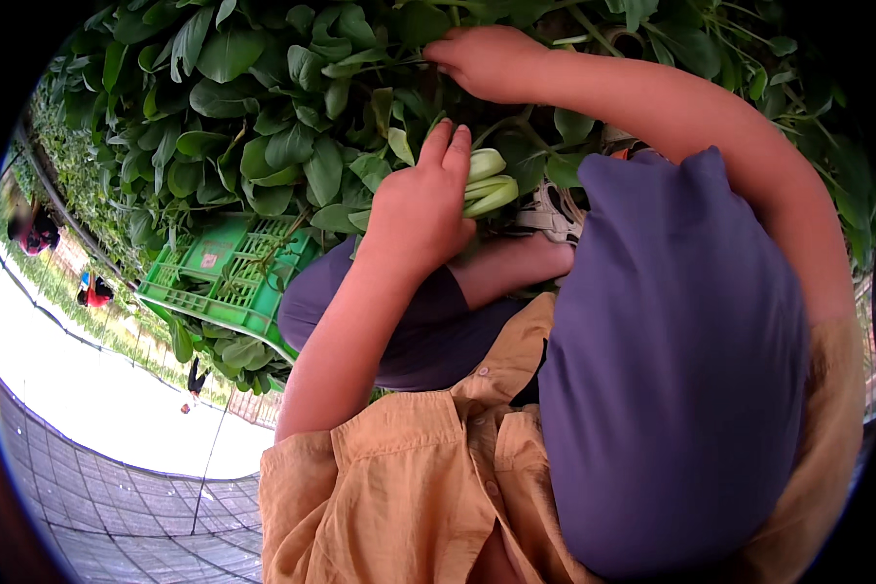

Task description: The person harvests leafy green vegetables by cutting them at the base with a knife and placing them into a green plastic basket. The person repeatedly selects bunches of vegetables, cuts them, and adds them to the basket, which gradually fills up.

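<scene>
My left hand [420, 200] is closed around a bunch of bok choy [491, 195]. Its pale green stem bases point to the right, past my index and middle fingers, which lie stretched along it. My right hand [487, 63] reaches in among the leafy plants [292, 136] farther off, its back turned up. The fingers there are bent together at the foliage; leaves and shade hide whatever they grip. Both hands are apart, with the bok choy nearer to my body.
A green plastic crate [234, 268] with some leaves in it stands left of my knee. My shoe [555, 214] is planted among the plants at the middle. Dense greens spread across the far side. Several people [92, 290] show small at the far left.
</scene>
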`<move>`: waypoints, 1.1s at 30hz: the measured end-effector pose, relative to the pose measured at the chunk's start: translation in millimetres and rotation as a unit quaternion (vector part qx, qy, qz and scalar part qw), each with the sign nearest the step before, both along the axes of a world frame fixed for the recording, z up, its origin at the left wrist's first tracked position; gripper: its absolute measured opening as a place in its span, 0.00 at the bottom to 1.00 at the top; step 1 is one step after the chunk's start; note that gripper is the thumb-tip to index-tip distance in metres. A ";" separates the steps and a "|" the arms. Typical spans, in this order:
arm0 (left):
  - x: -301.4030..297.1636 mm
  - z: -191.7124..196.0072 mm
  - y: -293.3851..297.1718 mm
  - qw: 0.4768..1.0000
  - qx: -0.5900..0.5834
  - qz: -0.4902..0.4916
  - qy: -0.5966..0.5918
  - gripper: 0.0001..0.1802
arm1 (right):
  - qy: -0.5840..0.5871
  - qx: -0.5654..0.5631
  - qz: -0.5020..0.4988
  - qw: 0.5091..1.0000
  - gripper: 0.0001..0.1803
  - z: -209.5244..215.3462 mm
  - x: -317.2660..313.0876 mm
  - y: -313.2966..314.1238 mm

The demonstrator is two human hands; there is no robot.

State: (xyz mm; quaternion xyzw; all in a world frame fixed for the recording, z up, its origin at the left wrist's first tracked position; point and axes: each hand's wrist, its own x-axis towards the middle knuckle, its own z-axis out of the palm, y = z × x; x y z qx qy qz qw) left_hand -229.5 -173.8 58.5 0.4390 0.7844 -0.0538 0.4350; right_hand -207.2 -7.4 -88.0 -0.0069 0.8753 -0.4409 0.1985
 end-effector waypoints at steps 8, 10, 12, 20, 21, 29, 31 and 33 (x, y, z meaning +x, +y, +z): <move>-6.7 10.8 -33.5 0.996 -0.057 0.061 0.041 0.42 | -0.167 -0.068 0.060 0.982 0.15 -3.1 29.2 -9.3; -9.8 6.5 -33.7 0.995 -0.069 0.060 0.048 0.41 | -0.201 -0.062 0.049 0.976 0.15 -8.5 35.6 -19.8; -13.3 0.7 -34.2 0.994 -0.081 0.057 0.049 0.40 | -0.190 -0.078 0.026 0.978 0.15 -22.5 39.0 -28.7; -11.8 -5.7 -35.9 0.991 -0.114 0.057 0.037 0.45 | -0.176 -0.153 0.013 0.972 0.15 -49.3 40.2 -53.0; -11.3 -6.2 -33.8 0.989 -0.131 0.058 0.036 0.46 | -0.173 -0.148 0.020 0.974 0.15 -52.0 37.0 -58.0; -9.7 -20.8 -47.4 0.983 -0.133 0.116 0.053 0.48 | -0.173 -0.096 0.055 0.979 0.14 -32.0 32.4 -61.2; -8.4 -21.4 -47.7 0.983 -0.134 0.117 0.054 0.48 | -0.182 -0.092 0.044 0.978 0.14 -23.3 34.1 -59.8; -8.0 -22.5 -47.7 0.983 -0.133 0.118 0.054 0.47 | -0.180 -0.094 0.055 0.978 0.14 -21.2 32.8 -59.1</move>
